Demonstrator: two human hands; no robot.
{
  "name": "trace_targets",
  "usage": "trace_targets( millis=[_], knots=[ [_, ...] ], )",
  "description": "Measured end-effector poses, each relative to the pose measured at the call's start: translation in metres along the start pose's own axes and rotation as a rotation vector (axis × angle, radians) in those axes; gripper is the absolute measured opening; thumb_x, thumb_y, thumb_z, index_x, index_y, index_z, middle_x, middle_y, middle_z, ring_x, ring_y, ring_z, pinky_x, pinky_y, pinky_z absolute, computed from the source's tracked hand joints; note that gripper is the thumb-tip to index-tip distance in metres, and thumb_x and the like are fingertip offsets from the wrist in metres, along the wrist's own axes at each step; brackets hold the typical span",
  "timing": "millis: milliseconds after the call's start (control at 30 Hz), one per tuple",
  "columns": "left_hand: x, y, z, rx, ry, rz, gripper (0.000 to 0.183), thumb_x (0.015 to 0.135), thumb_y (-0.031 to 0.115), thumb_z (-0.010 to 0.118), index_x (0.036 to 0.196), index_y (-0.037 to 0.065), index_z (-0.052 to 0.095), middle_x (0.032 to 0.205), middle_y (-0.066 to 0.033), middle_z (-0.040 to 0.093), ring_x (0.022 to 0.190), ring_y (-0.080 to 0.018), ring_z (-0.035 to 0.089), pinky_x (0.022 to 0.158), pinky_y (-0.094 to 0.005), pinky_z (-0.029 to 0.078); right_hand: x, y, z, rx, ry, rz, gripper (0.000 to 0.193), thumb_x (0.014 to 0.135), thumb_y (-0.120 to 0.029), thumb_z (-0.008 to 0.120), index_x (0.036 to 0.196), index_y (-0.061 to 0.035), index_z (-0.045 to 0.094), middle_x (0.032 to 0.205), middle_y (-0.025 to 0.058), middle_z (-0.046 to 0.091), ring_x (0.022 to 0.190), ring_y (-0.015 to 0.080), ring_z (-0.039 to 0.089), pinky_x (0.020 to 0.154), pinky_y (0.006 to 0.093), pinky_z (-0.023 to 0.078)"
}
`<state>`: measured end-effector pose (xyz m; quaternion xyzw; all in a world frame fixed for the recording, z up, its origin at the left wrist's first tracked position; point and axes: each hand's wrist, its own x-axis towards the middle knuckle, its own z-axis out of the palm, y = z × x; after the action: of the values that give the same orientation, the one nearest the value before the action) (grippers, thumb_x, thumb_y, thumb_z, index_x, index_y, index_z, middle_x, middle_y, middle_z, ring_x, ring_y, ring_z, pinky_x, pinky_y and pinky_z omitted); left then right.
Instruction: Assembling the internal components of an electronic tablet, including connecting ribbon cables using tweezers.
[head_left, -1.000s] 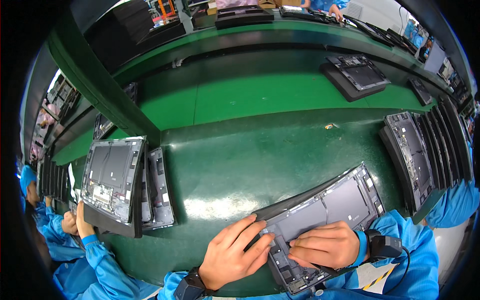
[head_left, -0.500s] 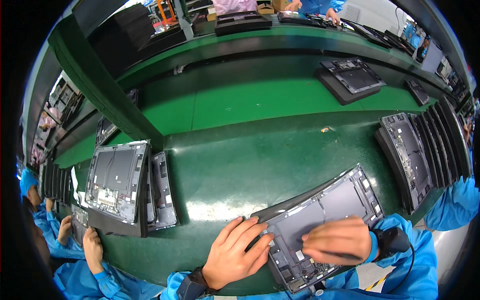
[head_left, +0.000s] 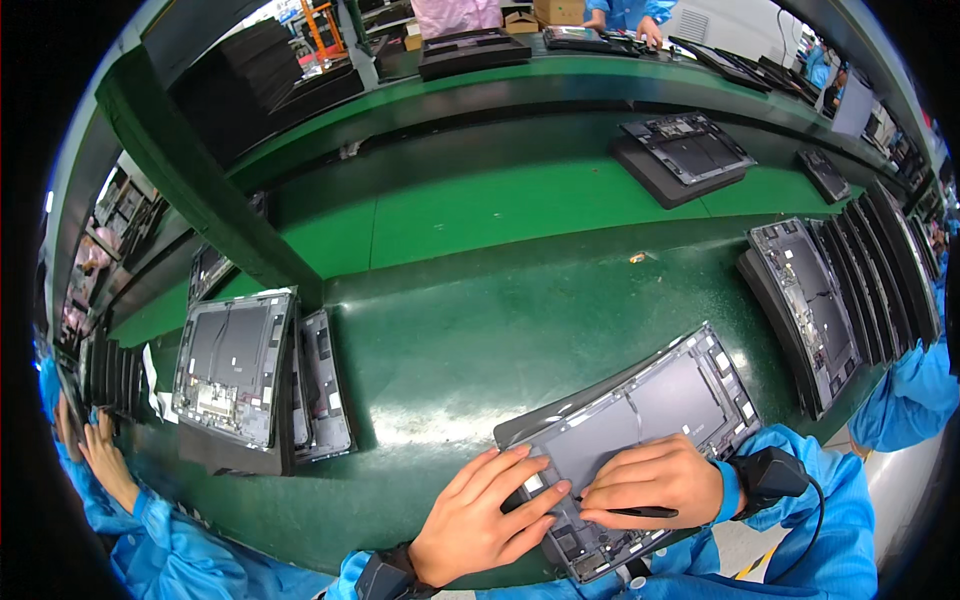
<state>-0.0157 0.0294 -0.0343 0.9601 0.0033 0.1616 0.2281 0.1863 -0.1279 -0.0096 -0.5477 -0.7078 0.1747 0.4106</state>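
An opened tablet housing (head_left: 670, 410), dark grey with small parts along its lower edge, lies tilted on a black foam pad (head_left: 540, 415) close in front of me. My left hand (head_left: 480, 515) rests over its left edge, fingers stretched out and fairly flat. Over the lower middle of the housing, my right hand (head_left: 655, 480) pinches a slim black pen-like tool (head_left: 645, 511). The tool's tip is hidden near my left fingertips, so I cannot tell what it touches.
On the left, opened tablet housings (head_left: 230, 370) lean together on a pad. A row of upright black pads and housings (head_left: 880, 280) stands at the right. Another housing (head_left: 690, 150) lies on the far green shelf. A green post (head_left: 190, 160) rises at left; co-workers' hands (head_left: 108, 465) work beyond.
My right hand has shifted slightly left and downward, and the black tool now shows in it. My left fingers reach further right over the housing. The co-worker's hands at left have moved away.
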Motion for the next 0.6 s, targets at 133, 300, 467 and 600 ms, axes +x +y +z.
trace_targets(
  millis=[133,300,467,600],
  knots=[
    [-0.002,0.000,0.001,0.020,0.000,0.022,0.036,0.081,0.027,0.075,0.116,0.022,0.076,0.124,-0.0064,0.064,0.121,-0.0296,0.059,0.106,-0.0483,0.047,-0.003,-0.003,-0.001,0.029,-0.012,0.014,0.010,0.083,-0.010,0.079,0.087,-0.0051,0.071,0.081,0.0051,0.067,0.073,0.0223,0.067,0.060,0.0311,0.055],
    [-0.004,0.000,0.001,0.040,-0.003,0.066,0.034,0.081,0.028,0.077,0.114,0.023,0.076,0.123,-0.0045,0.065,0.121,-0.0287,0.060,0.105,-0.0496,0.048,-0.005,-0.003,-0.002,0.074,-0.002,0.027,0.010,0.083,-0.007,0.079,0.089,-0.0035,0.072,0.082,0.0070,0.069,0.073,0.0241,0.067,0.061,0.0318,0.055],
    [-0.001,0.000,0.000,0.036,0.019,0.061,0.030,0.080,0.028,0.078,0.109,0.023,0.077,0.122,-0.0038,0.066,0.120,-0.0283,0.060,0.104,-0.0493,0.049,0.005,0.008,-0.007,0.280,0.022,0.196,0.013,0.083,-0.004,0.078,0.096,-0.0004,0.074,0.085,0.0115,0.072,0.072,0.0265,0.069,0.064,0.0339,0.055],
    [-0.001,-0.003,0.003,-0.013,0.061,0.052,0.027,0.077,0.027,0.080,0.104,0.022,0.078,0.119,-0.0036,0.067,0.118,-0.0283,0.062,0.102,-0.0486,0.051,0.008,0.012,-0.003,0.319,0.002,0.202,0.014,0.082,-0.002,0.079,0.095,0.0024,0.074,0.084,0.0134,0.073,0.073,0.0269,0.070,0.065,0.0340,0.056]
  ],
)
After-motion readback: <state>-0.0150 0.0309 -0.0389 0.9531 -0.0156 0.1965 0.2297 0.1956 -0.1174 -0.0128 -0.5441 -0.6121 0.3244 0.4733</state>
